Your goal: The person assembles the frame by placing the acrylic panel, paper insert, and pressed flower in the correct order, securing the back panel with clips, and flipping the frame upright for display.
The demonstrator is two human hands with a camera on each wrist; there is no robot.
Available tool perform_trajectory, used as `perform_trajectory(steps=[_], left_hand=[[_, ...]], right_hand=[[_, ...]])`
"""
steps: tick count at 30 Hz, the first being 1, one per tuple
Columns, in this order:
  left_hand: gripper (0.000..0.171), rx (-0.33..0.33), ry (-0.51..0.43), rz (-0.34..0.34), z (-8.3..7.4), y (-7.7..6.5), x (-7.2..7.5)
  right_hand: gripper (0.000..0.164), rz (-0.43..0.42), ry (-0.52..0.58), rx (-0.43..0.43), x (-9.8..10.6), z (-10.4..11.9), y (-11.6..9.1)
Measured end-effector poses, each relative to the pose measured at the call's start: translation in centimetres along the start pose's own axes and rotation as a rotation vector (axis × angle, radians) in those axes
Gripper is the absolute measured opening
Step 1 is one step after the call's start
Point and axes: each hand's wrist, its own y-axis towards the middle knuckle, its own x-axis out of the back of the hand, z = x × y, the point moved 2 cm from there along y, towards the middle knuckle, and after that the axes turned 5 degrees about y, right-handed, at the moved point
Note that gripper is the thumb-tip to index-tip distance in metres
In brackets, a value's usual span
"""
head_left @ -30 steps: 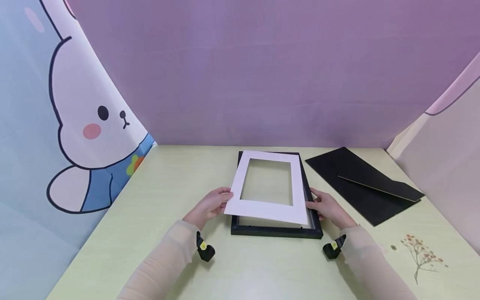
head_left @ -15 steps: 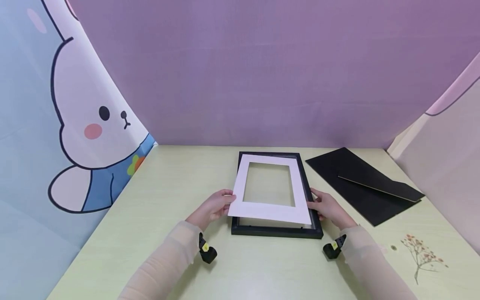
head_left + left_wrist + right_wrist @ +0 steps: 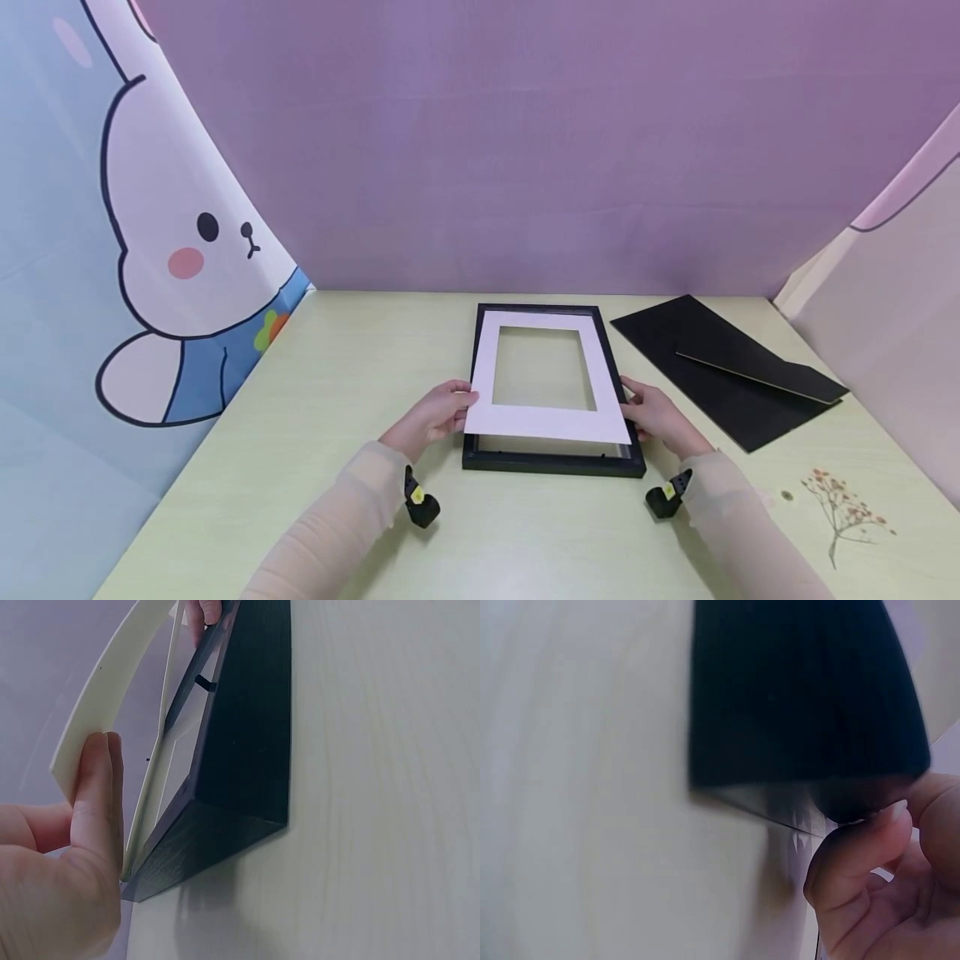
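A white mat board (image 3: 551, 422) with a rectangular window lies slanted over a black picture frame (image 3: 555, 464) on the table. My left hand (image 3: 433, 415) pinches the mat's near left edge between thumb and fingers. In the left wrist view the mat (image 3: 105, 682) bends upward at that hand (image 3: 64, 885), its near part raised above the frame (image 3: 247, 720). At the frame's right side, my right hand (image 3: 660, 417) grips the rail, thumb on top beside the mat's edge. The right wrist view shows bent fingers (image 3: 855, 862) against the frame's dark side (image 3: 802, 690).
Right of the frame lies a black backing board (image 3: 720, 400) with a folded-out stand flap (image 3: 757, 367). A dried flower sprig (image 3: 843, 512) and a small dark round spot (image 3: 787, 495) lie at the near right. A purple curtain (image 3: 555, 150) hangs behind the table.
My left hand has moved slightly right and toward me with the mat board, which now sits straighter and lower over the frame. My right hand stays at the frame's right side.
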Motion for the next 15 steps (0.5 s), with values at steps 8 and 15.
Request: perform_trajectory(steps=[8, 15], left_hand=[[0.02, 0.002, -0.003, -0.007, -0.05, 0.14, -0.16], [0.02, 0.017, 0.01, -0.009, 0.17, 0.36, -0.12]], right_hand=[[0.061, 0.005, 0.001, 0.001, 0.03, -0.37, 0.15], [0.064, 0.043, 0.078, -0.02, 0.39, -0.82, 0.23]])
